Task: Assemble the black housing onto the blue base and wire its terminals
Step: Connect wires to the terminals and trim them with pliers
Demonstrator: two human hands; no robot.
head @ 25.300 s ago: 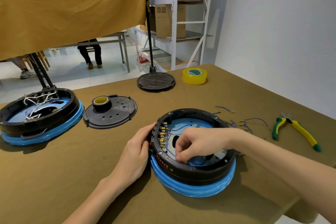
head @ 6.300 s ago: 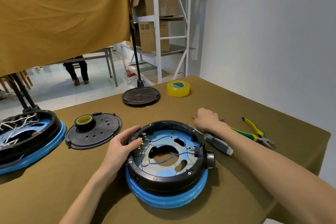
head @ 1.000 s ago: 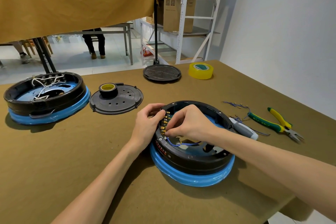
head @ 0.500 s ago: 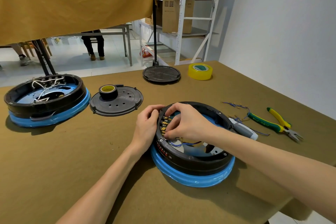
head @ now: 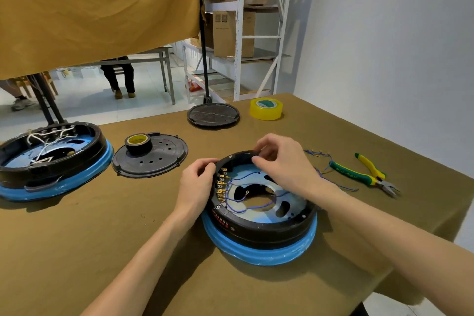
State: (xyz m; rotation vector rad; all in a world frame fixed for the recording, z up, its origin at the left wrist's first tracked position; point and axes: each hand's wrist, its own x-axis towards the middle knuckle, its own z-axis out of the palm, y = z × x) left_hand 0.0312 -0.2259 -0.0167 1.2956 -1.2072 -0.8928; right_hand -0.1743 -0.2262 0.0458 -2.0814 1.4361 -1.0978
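The right hand has lifted away from the row of brass terminals it was pressed against half a second ago and now sits at the far rim of the black housing, so the terminals and the blue wires looping across the inside are open to view. That suggests one more wire end has just been seated, and the wiring step is well along rather than finished; loose blue wire pieces lie on the counter beyond the housing.

The right hand's fingers are curled with thumb and forefinger pinched together at the far rim; whether they hold a wire end or only touch the rim cannot be told. The left hand is clasped over the housing's left edge, just beside the terminals, steadying it.

The housing sits on the blue base, near the front right of the counter, directly between the two forearms. Green and yellow pliers lie well to the right, out of either hand's grasp. A second housing and base rests at the far left, with a black lid carrying a roll of tape between the two units.
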